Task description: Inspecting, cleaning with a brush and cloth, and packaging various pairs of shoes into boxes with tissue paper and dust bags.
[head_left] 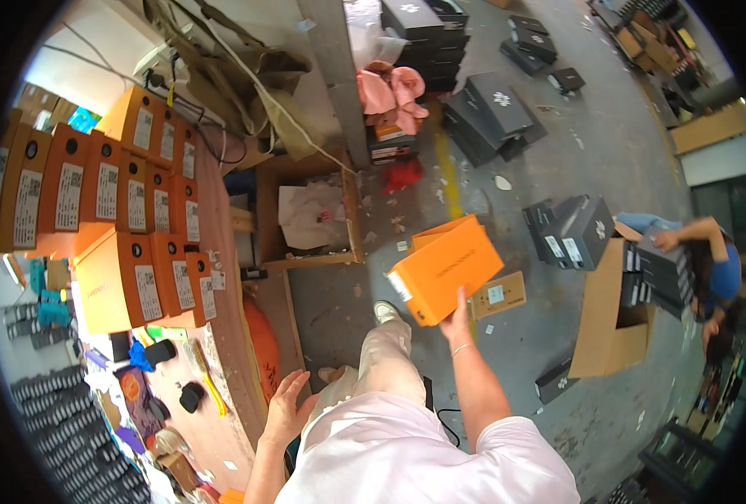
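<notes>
Right hand (457, 321) grips the lower edge of an orange shoebox (445, 269), holding it tilted in the air above the concrete floor (591, 143), its fingers mostly hidden behind the box. Left hand (285, 409) hovers empty with fingers spread beside the wooden table (226, 252), where orange boxes (129, 210) stand stacked. Another person (709, 260) at the right edge, partly cut off, reaches into a cardboard carton (608, 328) of dark boxes.

a grey concrete floor (574, 151) with a yellow painted line (447, 172). a brown wooden table (222, 336) stands at the left, and a grey pillar (339, 76) rises near it in daylight.
</notes>
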`<state>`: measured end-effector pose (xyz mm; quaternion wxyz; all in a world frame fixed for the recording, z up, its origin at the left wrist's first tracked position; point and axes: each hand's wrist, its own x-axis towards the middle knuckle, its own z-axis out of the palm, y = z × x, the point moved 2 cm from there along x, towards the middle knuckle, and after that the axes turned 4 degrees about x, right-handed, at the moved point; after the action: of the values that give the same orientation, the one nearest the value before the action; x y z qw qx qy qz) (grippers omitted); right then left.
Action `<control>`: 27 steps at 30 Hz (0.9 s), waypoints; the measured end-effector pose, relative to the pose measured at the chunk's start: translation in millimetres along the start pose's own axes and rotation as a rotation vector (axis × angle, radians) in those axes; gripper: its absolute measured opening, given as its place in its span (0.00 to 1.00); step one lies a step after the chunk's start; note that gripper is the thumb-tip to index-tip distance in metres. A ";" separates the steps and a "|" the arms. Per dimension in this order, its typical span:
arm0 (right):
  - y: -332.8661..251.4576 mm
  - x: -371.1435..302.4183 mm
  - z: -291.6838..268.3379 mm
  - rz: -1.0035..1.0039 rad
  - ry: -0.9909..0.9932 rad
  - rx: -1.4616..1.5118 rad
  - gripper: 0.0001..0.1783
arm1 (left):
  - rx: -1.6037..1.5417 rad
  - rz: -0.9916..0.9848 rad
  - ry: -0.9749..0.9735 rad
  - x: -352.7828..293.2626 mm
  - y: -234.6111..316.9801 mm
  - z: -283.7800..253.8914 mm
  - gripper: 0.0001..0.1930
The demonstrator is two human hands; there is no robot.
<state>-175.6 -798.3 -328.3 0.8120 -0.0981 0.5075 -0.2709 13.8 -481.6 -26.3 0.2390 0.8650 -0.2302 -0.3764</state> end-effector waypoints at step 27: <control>290.4 -820.8 304.8 -0.615 -3.173 0.197 0.29 | -0.395 -0.663 1.067 -309.5 -95.6 103.2 0.26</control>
<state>-86.7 -148.6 320.4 -0.4123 0.3075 0.8543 0.0758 -233.0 -253.0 22.9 0.3460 0.8978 0.2720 0.0152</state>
